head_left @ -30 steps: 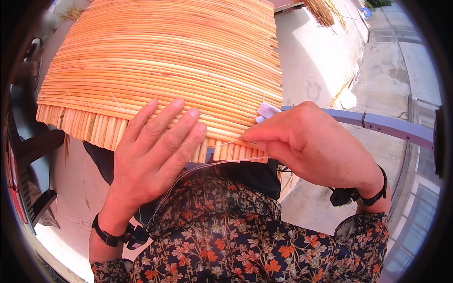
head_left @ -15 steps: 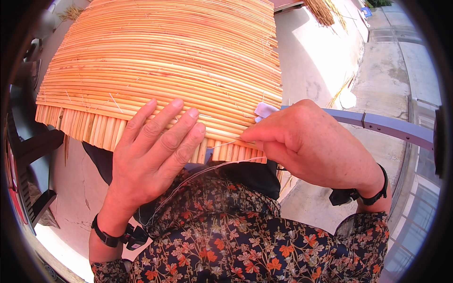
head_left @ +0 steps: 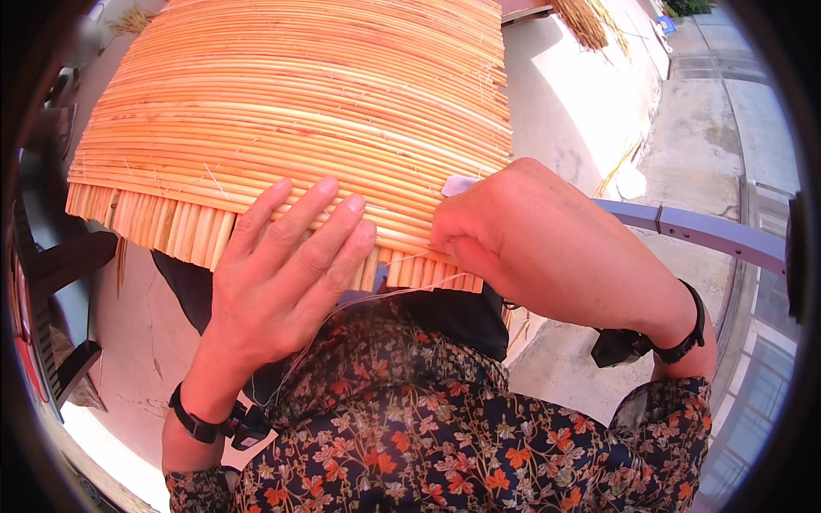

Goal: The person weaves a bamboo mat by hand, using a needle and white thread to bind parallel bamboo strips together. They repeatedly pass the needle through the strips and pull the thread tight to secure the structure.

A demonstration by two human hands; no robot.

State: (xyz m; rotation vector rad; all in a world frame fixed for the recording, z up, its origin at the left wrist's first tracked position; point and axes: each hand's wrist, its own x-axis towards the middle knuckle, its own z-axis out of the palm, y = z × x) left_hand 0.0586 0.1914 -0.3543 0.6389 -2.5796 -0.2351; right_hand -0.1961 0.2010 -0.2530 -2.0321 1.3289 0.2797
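A mat of straight straw-coloured stalks (head_left: 299,111), laid side by side and stitched with thin thread, lies in front of me. Shorter upright stalks (head_left: 184,227) line its near edge. My left hand (head_left: 286,265) rests flat on that edge, fingers stretched apart. To its right, my right hand (head_left: 505,222) is closed in a pinch at the mat's near right corner. White thread (head_left: 406,258) runs to its fingertips; whether a needle is there too is hidden. More loose thread (head_left: 355,299) trails down toward my lap. A pale lilac piece (head_left: 459,185) shows beside my right knuckles.
A lilac metal bar (head_left: 701,229) extends right from under the mat. Dark furniture parts (head_left: 73,265) stand at the left. Loose straw bundles (head_left: 581,21) lie at the far right, above a pale concrete floor (head_left: 556,94).
My right hand has turned over and shifted slightly left and up, its fingertips now tucked down against the mat. My left hand stays nearly where it was on the edge.
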